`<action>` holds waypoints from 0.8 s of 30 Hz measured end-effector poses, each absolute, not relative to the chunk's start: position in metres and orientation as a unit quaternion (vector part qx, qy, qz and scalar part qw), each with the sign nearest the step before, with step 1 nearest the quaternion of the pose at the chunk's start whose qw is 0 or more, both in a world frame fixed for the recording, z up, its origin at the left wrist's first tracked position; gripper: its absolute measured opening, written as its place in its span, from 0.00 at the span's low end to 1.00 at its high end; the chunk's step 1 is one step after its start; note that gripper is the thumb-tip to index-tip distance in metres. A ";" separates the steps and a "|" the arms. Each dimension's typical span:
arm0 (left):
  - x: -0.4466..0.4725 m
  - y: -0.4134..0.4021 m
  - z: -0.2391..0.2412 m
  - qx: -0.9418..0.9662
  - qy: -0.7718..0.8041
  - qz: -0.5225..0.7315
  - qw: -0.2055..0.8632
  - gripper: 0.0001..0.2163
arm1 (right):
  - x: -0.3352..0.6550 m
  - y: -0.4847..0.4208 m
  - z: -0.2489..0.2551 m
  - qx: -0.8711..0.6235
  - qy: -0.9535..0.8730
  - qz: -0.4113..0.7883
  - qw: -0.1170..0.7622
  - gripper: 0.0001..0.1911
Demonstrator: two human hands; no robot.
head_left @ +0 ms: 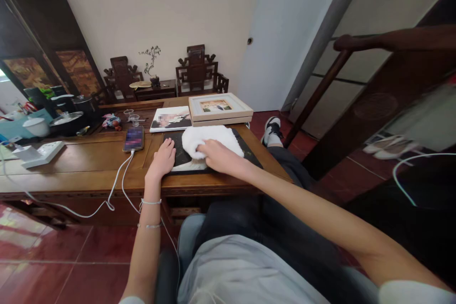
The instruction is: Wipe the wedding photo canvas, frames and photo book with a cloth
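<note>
A white fluffy cloth (228,141) lies bunched on a dark flat panel (254,154) at the table's front edge. The panel has a pale area along its near side, and the cloth hides much of its surface. My right hand (216,153) is closed on the near side of the cloth, with its fingers partly sunk into the pile. At the panel's left edge, my left hand (165,156) rests flat with its fingers stretched out, holding nothing.
Behind the panel are a framed picture (221,118) and a photo print (171,126). A phone (134,138) on a white charging cable (117,175) lies left, beyond it a power strip (46,152). Glass cups (134,119) and a lidded pot (66,118) stand farther back.
</note>
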State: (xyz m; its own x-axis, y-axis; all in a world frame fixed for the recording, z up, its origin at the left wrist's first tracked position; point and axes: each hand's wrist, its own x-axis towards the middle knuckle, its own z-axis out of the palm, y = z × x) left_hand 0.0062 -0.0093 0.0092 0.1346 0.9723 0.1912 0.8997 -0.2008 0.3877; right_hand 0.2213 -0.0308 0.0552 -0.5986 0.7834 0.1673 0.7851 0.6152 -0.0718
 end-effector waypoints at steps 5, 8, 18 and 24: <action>0.007 -0.011 0.010 0.747 0.625 0.207 0.094 0.22 | 0.238 -0.105 0.053 -0.386 -0.919 0.004 0.079 0.22; 0.008 -0.012 0.012 0.744 0.629 0.206 0.095 0.22 | 0.241 -0.121 0.057 -0.365 -0.928 0.021 0.074 0.21; 0.005 -0.008 0.009 0.745 0.624 0.207 0.111 0.23 | 0.207 -0.022 0.066 -0.429 -0.900 -0.002 0.073 0.21; 0.001 -0.003 0.004 0.750 0.611 0.232 0.104 0.22 | 0.189 0.039 0.072 -0.432 -0.899 -0.010 0.075 0.23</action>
